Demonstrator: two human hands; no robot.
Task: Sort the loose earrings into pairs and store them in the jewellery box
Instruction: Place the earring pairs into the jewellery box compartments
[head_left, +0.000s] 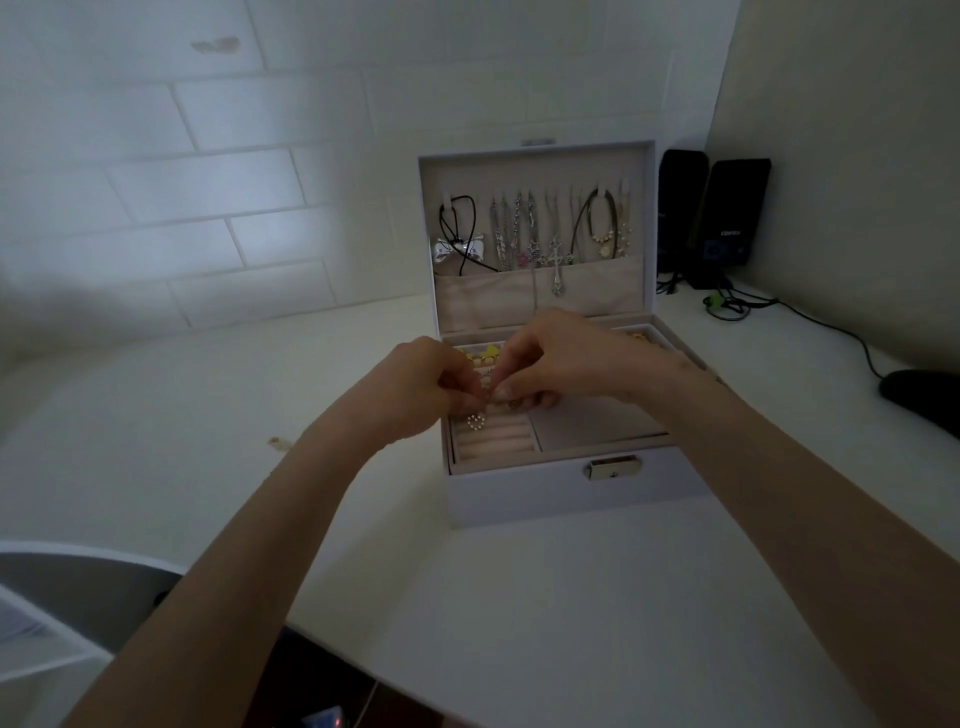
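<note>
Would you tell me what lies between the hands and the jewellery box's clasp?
In the head view, padded ring rolls holding a round beaded earring, beside a flat compartment.

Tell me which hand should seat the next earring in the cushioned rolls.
Left, probably. The left hand sits over the cushioned rolls at the front left of the jewellery box, beside the pearl hoop; the right hand reaches across from over the flat compartment. Both pinch a small item, unidentifiable.

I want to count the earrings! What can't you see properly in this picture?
The small thing the left hand and right hand pinch: head view, fingertips cover it.
Back trays of the jewellery box: head view, hands cover them.
Speaker label: head view, blurred.
Dark thing, right edge: head view, cut off.
</note>
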